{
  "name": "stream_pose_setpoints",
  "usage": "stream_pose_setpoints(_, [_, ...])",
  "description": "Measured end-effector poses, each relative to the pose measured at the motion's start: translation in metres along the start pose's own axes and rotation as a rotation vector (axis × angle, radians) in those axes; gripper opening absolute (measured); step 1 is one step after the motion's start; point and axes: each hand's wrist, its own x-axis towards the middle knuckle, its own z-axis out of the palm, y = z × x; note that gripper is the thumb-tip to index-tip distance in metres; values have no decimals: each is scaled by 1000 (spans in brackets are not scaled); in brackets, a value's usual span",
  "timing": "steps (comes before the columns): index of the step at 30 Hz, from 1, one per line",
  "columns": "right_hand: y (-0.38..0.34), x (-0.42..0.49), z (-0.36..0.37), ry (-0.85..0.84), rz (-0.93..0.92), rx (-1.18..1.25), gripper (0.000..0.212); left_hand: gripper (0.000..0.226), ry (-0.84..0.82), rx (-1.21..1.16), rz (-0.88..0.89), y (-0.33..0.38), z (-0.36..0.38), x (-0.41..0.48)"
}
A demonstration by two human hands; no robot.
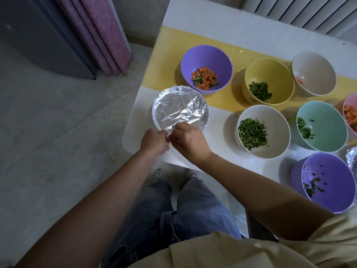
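Note:
A round bowl covered with crinkled aluminium foil (180, 108) stands near the left corner of the white table (216, 120). My left hand (154, 143) pinches the foil's near edge from the left. Right beside it, my right hand (190, 141) pinches the same edge, fingers curled over the rim. The bowl's contents are hidden under the foil.
Several open bowls stand to the right: a purple one with carrot and green pieces (206, 68), a yellow one with greens (269, 81), a white one with chopped greens (263, 131), a teal one (321, 125), a near purple one (328, 181). A second foil piece (352, 159) shows at the right edge.

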Motion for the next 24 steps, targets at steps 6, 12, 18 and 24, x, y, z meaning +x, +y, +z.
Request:
stream_pose_setpoints(6, [-2,3,1,39,24,16,23,28,-2,15,28,3,-2,4])
stream_pose_setpoints(12, [-3,4,-1,-21,47,70,7,26,30,51,57,1,-3,12])
stream_pose_setpoints(18, [13,-8,-20,-62,-45,48,19,24,2,74,79,5,-12,18])
stream_pose_setpoints(24, [7,0,-8,-46,-90,-21,13,27,27,72,90,8,-11,16])
